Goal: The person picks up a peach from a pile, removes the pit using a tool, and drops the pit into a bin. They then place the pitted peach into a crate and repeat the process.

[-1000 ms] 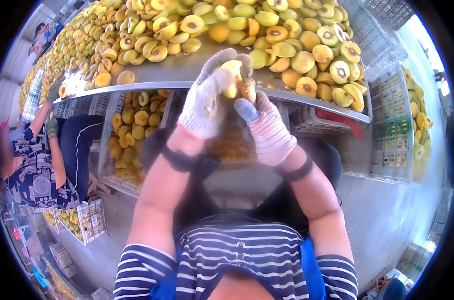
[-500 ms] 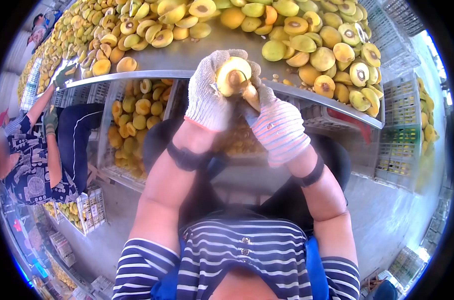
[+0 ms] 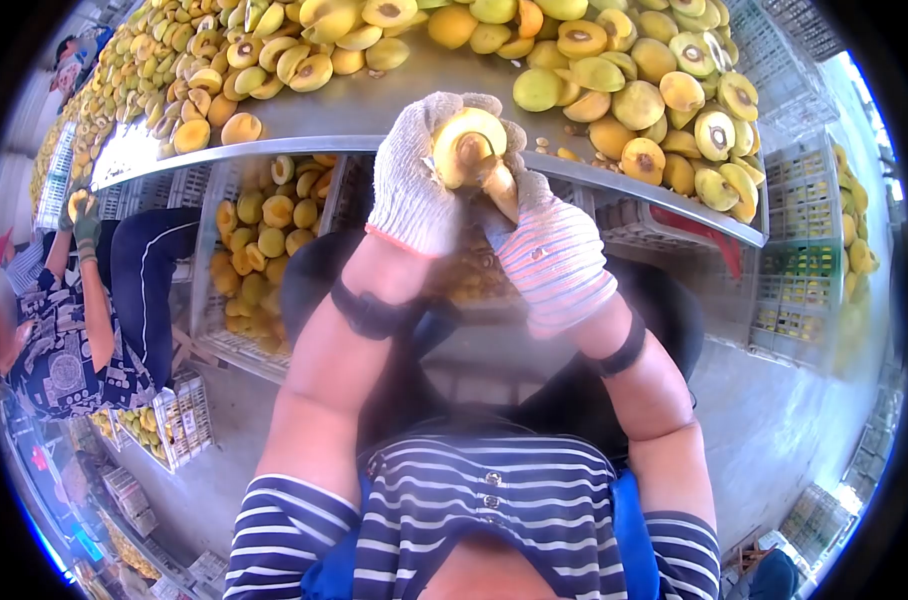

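Head view: the fruit half (image 3: pixel 456 138) is near 12 o'clock, by the table's (image 3: pixel 354 105) front edge, cut face up, brown pit (image 3: pixel 472 151) at its middle.
Left grip (image 3: pixel 412 190): clamped on the fruit half, fingers curled round its rounded side, in a coarse off-white knitted glove.
Right grip (image 3: pixel 561 255): closed round a short tan tool (image 3: pixel 499 185), in a striped knitted glove; whether the tool's end touches the pit I cannot tell.
Fruit half's handling: light, I judge, with firm flesh that could bruise and a moist face likely to slip.
Best hold: cupped round the skin side, where the knit gives me friction.
Pit's feel: probably hard and rough, against smoother flesh.
Table surface: smooth grey metal, bright straight edge.
Heap, 1 to 2 o'clock: domed yellow-green fruit (image 3: pixel 682 92), some showing flat cut faces.
Crate, 10 o'clock: lattice-walled crate (image 3: pixel 239 354), filled with rounded pieces.
Crate, 3 o'clock: stiff-looking pale grid (image 3: pixel 796 225).
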Motion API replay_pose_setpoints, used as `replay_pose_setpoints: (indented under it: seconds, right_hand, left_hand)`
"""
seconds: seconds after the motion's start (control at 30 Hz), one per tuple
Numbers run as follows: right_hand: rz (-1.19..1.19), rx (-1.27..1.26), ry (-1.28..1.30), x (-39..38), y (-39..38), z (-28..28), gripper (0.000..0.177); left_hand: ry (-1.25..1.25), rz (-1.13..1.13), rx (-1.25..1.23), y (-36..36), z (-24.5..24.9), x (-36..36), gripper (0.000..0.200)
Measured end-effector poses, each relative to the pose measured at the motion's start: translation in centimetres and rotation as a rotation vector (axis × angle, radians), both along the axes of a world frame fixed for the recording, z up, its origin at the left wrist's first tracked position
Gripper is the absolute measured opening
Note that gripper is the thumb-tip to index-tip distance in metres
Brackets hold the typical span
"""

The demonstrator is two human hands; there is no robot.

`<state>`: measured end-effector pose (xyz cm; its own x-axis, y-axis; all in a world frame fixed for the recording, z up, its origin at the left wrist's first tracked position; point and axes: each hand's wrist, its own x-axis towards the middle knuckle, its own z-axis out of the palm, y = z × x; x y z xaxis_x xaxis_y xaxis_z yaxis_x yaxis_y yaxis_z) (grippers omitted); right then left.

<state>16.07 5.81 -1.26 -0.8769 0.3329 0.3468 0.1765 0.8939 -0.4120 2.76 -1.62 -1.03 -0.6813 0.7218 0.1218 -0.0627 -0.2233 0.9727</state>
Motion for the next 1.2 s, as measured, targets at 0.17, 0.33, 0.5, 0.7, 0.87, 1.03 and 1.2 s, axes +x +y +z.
replay_pose_setpoints:
  seconds: [0.17, 0.33, 0.5, 0.7, 0.87, 1.03, 1.2]
  right_hand:
    - [0.086, -0.049, -0.194, 0.3, 0.4, -0.7, 0.036]
    - [0.133, -0.517, -0.183, 0.6, 0.9, -1.5, 0.031]
    - [-0.031, -1.408, -0.212, 1.0, 1.3, -0.5, 0.030]
    - [0.131, -1.461, -0.307, 1.6, 1.4, -0.1, 0.025]
    - [0.142, -1.504, -0.400, 2.5, 2.4, 0.4, 0.028]
    - [0.165, -1.680, -0.489, 3.5, 2.9, 0.9, 0.029]
    - [0.386, -1.615, -0.468, 5.1, 3.4, 0.0, 0.031]
  left_hand:
    - [-0.148, -0.124, 0.132, -0.9, 0.0, -0.7, 0.040]
    - [-0.303, -0.380, -0.006, -0.8, -0.2, -2.9, 0.037]
    - [-0.454, -0.057, 0.253, 0.0, 1.2, 1.1, 0.035]
    - [-0.386, -0.253, -0.034, 0.3, 0.3, 0.0, 0.040]
    - [-0.567, -0.335, 0.056, 0.7, 0.8, 1.2, 0.047]
    - [-0.682, -0.225, 0.026, -0.3, 2.5, 2.1, 0.047]
    - [-0.775, -0.133, 0.123, -2.1, 2.2, 1.2, 0.047]
